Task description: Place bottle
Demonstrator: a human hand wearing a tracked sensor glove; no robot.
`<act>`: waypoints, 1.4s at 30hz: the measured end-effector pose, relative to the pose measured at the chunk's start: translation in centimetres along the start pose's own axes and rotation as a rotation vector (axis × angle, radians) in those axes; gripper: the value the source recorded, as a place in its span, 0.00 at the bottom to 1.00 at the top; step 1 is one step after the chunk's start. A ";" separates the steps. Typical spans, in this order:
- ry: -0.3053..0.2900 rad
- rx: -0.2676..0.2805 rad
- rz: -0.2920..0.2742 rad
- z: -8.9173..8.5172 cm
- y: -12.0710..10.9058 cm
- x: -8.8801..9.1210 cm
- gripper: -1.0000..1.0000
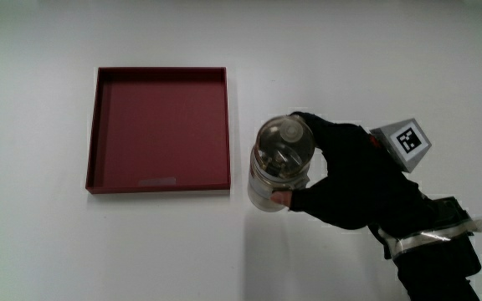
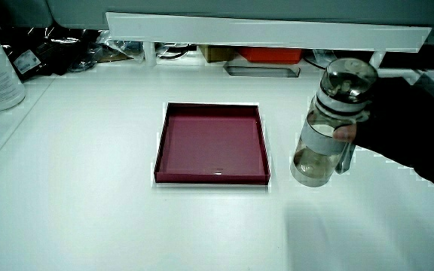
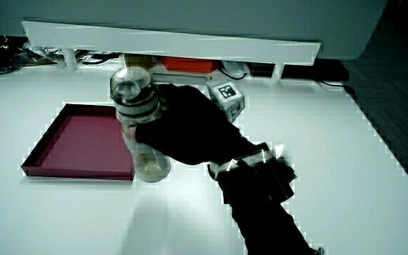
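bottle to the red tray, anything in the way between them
Nothing visible. The hand grips the clear bottle right beside the red tray, and only bare table lies between them. The tray's low wall is all the bottle must clear, and the tray holds nothing.

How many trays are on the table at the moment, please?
1. The red tray lies on the table beside the bottle, which the hand grasps. Nothing lies in it. None seems hidden.
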 end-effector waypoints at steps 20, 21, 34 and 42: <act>0.095 -0.049 -0.185 -1.6 -3.1 6.5 0.50; 0.095 -0.047 -0.180 -1.6 -3.2 6.6 0.50; 0.174 -0.039 -0.201 -1.3 -4.0 8.2 0.50; 0.185 -0.042 -0.201 -1.4 -4.0 8.4 0.41</act>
